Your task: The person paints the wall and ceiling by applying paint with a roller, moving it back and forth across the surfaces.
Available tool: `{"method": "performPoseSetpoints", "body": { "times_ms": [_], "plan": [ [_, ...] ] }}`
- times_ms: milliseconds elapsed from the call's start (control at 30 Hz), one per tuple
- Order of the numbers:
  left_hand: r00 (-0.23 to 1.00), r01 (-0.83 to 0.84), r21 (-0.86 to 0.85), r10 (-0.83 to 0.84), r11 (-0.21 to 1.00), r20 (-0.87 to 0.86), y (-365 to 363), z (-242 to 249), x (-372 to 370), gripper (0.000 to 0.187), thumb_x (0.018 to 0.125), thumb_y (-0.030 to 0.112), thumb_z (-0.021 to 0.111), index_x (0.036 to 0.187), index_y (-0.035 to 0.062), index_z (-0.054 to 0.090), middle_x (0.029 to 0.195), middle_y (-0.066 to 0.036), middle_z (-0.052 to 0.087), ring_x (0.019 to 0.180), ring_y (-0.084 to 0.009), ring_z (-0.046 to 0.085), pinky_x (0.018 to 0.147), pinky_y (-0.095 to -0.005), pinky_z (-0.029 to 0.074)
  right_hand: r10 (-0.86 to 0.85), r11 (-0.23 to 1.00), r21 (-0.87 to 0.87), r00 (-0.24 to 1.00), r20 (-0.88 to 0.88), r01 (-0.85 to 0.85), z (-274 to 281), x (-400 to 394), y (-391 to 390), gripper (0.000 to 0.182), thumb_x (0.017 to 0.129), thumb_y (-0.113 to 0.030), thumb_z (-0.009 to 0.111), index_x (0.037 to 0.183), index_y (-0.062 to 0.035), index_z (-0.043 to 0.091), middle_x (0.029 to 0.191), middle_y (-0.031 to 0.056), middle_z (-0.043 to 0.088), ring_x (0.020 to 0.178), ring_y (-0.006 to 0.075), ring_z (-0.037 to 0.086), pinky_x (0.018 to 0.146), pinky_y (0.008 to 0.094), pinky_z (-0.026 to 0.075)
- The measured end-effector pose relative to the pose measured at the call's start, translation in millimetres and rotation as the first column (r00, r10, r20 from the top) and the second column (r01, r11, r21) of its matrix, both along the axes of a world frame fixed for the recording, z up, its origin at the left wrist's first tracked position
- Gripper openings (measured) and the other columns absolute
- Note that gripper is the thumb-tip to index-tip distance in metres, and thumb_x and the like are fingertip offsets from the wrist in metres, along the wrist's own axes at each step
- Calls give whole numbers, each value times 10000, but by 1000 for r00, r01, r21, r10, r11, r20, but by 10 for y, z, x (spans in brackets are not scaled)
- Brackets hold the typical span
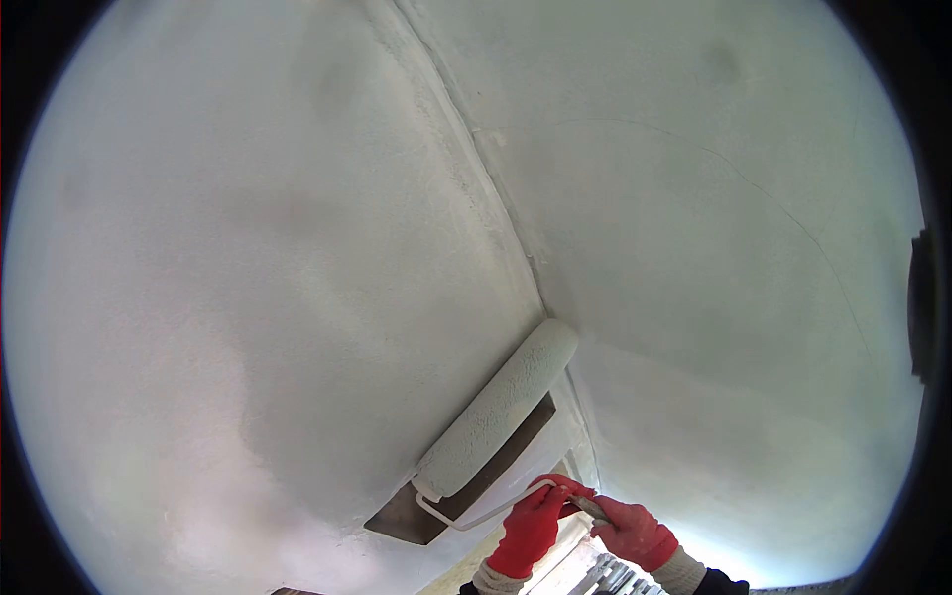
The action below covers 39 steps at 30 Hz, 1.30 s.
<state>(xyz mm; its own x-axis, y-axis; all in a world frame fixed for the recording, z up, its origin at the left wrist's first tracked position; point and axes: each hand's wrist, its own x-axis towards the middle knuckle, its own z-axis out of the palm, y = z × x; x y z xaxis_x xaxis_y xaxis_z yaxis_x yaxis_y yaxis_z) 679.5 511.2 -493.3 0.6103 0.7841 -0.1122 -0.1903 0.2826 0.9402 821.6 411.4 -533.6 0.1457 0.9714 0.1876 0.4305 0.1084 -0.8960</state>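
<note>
A paint roller [496, 412] with a long, pale, textured sleeve lies slantwise against the whitish surface, its upper end at the corner seam. Its bent wire frame [483, 519] runs down to my hands. My left hand [531, 531], in a red glove with a light cuff, is closed around the frame where it meets the handle. The worn handle [591, 509] of the roller is gripped by my right hand [635, 535], gloved in red too. Gloves hide part of the handle.
Two pale surfaces, a left one [248, 248] and a right one [714, 278], meet at a seam [486, 164]. A dark brownish rectangular strip [407, 516] shows behind the roller. Below my hands are stacked greyish pieces [615, 575], too small to name. A thin curved line crosses the right surface.
</note>
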Motion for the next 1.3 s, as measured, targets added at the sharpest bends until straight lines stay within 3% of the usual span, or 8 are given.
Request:
{"method": "performPoseSetpoints", "body": {
  "times_ms": [367, 433, 533, 633, 767, 967, 1200, 1300],
  "plan": [
    [999, -43, -22, 42, 999, -30, 29, -84, 23, 160, 953, 69, 384, 938, -8, 524, 946, -164, 617, 908, -257, 628, 852, -326, 518, 28, 999, -18, 1000, -8, -28, 70, 31, -15, 508, 780, -135, 624, 1265, -92, 480, 896, 212, 623, 753, 346, 617, 678, 393, 496],
    [999, -38, -45, 37, 998, -23, 37, -58, 16, 156, 954, 79, 395, 952, 0, 529, 940, -136, 609, 913, -229, 617, 857, -329, 513, -20, 976, 219, 996, 89, 0, -232, 47, 12, 488, 798, -115, 596, 1264, -45, 473, 907, 234, 614, 761, 363, 607, 687, 377, 495],
    [1000, -25, -36, 26, 999, 9, 51, -97, 5, 156, 955, 90, 401, 964, 8, 533, 932, -108, 601, 921, -202, 606, 869, -337, 504, -30, 979, 203, 956, 291, -31, -416, 60, 7, 569, 741, -65, 627, 1273, 7, 437, 934, 227, 618, 789, 355, 628, 681, 379, 511],
    [999, -48, 6, 47, 999, 25, 31, 68, 42, 162, 956, 99, 397, 957, 11, 533, 939, -112, 602, 927, -206, 605, 884, -348, 496, 51, 913, 394, 987, 150, -107, -295, 42, 15, 579, 782, 76, 485, 1337, -51, 384, 1084, 210, 580, 786, 315, 611, 616, 361, 520],
    [993, -108, 47, 109, 993, -37, 16, 149, 155, 188, 950, 98, 423, 1089, 2, 505, 1067, -127, 580, 984, -208, 583, 909, -338, 475, 87, 841, 498, 961, 263, -212, -193, 244, 163, 624, 752, 68, 518, 1344, -49, 355, 908, 217, 590, 686, 343, 585, 577, 407, 491],
    [910, -414, 224, 395, 882, 127, -264, 638, 312, 129, 934, 105, 501, 1020, 20, 546, 800, -63, 597, 804, -178, 619, 746, -315, 518, 78, 829, 519, 963, 257, -206, 253, 200, 174, 607, 785, 62, 509, 1357, -44, 339, 931, 211, 602, 705, 352, 589, 577, 410, 488],
    [873, -481, 642, 389, 597, 293, -493, 1170, 344, 508, 917, 56, 515, 1374, 31, 293, 1225, -106, 518, 1084, -189, 532, 918, -292, 440, 140, 754, 637, 987, 80, -159, 976, 236, 336, 491, 857, 39, 462, 1338, -37, 407, 1020, 161, 602, 709, 216, 594, 645, 300, 499],
    [894, -438, 513, 298, 738, 334, -779, 1519, 280, 493, 925, 59, 500, 1373, 34, 297, 1185, -95, 548, 1048, -161, 539, 901, -271, 436, 103, 669, 730, 990, 93, -138, 1337, 288, 447, 503, 844, 53, 458, 1336, -30, 400, 1001, 165, 601, 703, 241, 596, 627, 317, 503]
  ]
}}
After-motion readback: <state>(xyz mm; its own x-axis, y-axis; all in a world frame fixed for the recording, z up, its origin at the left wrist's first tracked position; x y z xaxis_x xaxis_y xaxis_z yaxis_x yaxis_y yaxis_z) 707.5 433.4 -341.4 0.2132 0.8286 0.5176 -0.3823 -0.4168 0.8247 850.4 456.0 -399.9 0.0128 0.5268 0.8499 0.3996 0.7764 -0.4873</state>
